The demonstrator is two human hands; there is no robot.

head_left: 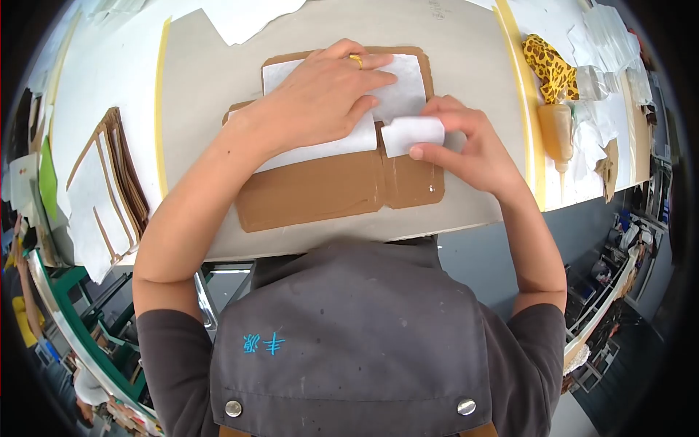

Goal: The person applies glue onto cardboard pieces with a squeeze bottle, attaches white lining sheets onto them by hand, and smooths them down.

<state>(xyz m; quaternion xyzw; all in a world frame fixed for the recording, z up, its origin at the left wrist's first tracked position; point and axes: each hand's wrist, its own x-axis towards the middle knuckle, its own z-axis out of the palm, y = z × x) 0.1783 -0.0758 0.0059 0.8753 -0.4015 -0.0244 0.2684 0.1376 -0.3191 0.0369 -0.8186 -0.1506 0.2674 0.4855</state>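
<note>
A brown leather-like panel (313, 197) lies on the grey board in front of me, with white backing sheets (400, 87) on its upper part. My left hand (331, 95) rests on those sheets with its fingers spread and a ring on one finger; it covers part of them. Between the thumb and fingers of my right hand (470, 138) is a small white backing piece (413, 136), over the right part of the panel. Its right end is hidden by the fingers. A narrow slit (380, 171) runs down the panel just left of that piece.
To the left lies a stack of brown pieces with white backing (105, 189). On the right are a glue-coloured squeeze bottle (556, 135), a leopard-print cloth (547, 65) and crumpled clear plastic (608, 36). Yellow tape (161, 95) edges the grey board (204, 73).
</note>
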